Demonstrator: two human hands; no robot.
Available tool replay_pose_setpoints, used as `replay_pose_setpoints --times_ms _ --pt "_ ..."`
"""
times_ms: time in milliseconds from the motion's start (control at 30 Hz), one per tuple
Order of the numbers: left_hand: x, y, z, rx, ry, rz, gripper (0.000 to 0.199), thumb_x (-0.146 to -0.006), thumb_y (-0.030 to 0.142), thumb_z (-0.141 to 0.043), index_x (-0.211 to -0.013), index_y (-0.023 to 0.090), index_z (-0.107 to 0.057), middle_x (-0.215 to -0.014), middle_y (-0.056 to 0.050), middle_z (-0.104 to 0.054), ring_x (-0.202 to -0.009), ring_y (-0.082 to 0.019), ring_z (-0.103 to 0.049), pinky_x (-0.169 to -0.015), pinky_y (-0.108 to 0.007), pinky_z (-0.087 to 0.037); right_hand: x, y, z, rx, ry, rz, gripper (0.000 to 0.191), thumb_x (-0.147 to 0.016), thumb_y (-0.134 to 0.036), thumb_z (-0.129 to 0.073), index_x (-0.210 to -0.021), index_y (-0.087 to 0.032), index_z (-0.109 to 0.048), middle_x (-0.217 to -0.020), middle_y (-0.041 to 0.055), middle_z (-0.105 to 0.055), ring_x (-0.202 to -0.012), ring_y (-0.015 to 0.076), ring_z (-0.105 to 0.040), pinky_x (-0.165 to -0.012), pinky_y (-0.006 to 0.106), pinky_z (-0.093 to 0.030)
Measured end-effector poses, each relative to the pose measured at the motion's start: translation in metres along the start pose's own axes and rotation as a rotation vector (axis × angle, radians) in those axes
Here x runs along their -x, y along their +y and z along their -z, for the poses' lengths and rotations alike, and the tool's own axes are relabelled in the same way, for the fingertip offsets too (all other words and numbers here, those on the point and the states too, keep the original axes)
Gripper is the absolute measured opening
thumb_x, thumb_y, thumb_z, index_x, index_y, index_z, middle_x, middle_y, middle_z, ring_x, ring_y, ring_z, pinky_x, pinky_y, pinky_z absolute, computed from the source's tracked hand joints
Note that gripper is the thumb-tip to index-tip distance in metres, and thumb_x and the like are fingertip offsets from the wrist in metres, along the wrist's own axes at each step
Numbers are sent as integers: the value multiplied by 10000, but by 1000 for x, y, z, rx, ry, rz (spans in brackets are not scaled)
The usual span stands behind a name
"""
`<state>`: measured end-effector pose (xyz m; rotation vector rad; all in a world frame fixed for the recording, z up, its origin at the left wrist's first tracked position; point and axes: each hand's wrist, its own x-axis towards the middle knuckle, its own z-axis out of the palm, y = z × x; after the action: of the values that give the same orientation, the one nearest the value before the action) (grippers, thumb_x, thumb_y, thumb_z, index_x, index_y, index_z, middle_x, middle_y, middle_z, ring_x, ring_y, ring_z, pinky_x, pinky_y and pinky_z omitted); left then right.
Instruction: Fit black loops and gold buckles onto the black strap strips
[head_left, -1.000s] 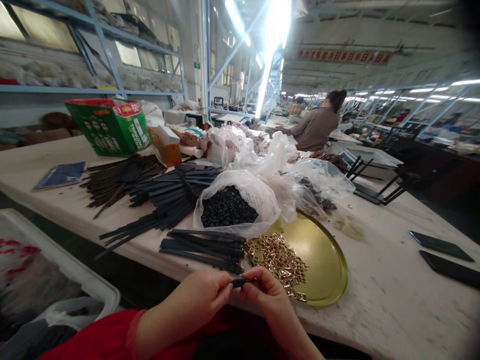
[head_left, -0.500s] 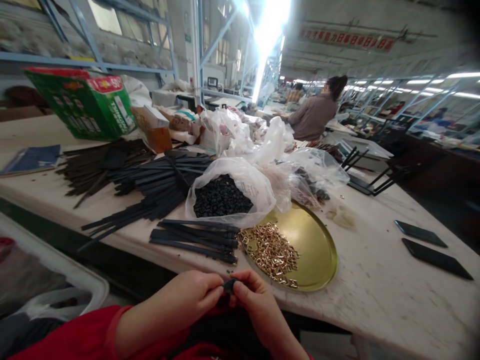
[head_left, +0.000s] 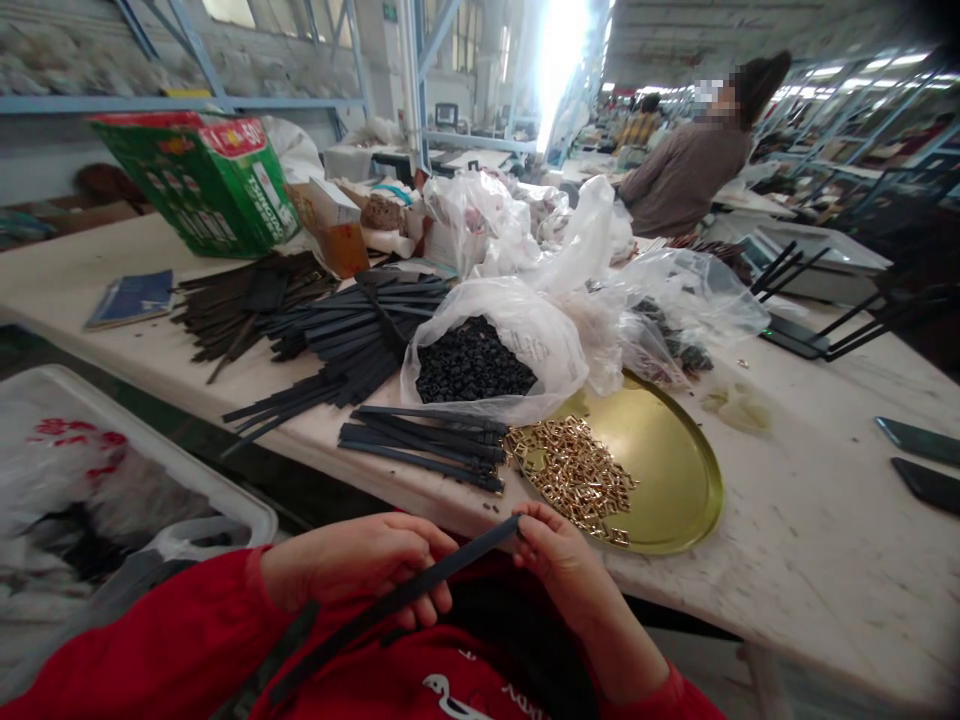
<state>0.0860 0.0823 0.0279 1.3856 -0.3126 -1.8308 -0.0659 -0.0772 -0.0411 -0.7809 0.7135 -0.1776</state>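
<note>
A long dark strap [head_left: 405, 594] slants across my lap, its upper end pinched between the thumb and fingers of my right hand [head_left: 559, 552]. My left hand [head_left: 367, 560] is under the strap's middle, fingers loosely bent and thumb apart. The strap crosses over those fingers and covers part of them. On the table just beyond lies a small row of dark straps [head_left: 427, 440] with gold-coloured pieces at their right ends. Right of it, a round gold tray [head_left: 675, 470] bears a heap of small gold metal buckles [head_left: 577, 475].
Behind the tray an open plastic bag [head_left: 559, 345] holds small black pieces [head_left: 472, 362]. Piles of dark straps [head_left: 360, 335] and brown straps [head_left: 240, 300] lie left, near a green box [head_left: 202, 190]. Two phones [head_left: 926, 485] lie right. A white bin [head_left: 247, 505] stands lower left.
My hands have moved apart from a close pinch on a dark piece. The strap now shows at length between them, and the view has shifted.
</note>
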Motion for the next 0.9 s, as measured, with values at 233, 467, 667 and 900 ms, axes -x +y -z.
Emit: replay_pose_setpoints --times_ms 233,467,667,900 --pt "-5 -22 -1 138 -39 13 397 -635 289 -595 -973 82 -576 -787 -136 -691 -631 -175 -653 -534 -224 -499 1 1 1 74 7 22 303 -604 -335 -751 -748 -163 -548 -501 -75 -495 -431 47 -427 -464 179 -407" --pt "-8 -33 -1 220 -81 67 461 -607 305 -651 -1000 84 -560 -779 -141 -688 -637 -188 -651 -546 -244 -509 4 8 4 102 38 20 308 -616 -342 -742 -771 -170 -540 -502 -83 -488 -442 52 -440 -483 182 -410" --pt "-25 -36 -6 299 -130 115 380 -693 386 -644 -914 81 -594 -550 30 -502 -414 -60 -427 -399 -150 -343 15 12 -12 196 -142 17 294 -653 -354 -736 -805 -155 -582 -554 -42 -563 -510 73 -496 -530 191 -403" --pt "-22 -35 -18 -234 286 -206 351 -798 481 -473 -693 146 -481 -538 53 -442 -423 -65 -373 -396 -165 -277 18 16 -10 100 -70 -12 342 -611 -368 -773 -830 -172 -599 -662 -30 -602 -565 82 -549 -620 230 -456"
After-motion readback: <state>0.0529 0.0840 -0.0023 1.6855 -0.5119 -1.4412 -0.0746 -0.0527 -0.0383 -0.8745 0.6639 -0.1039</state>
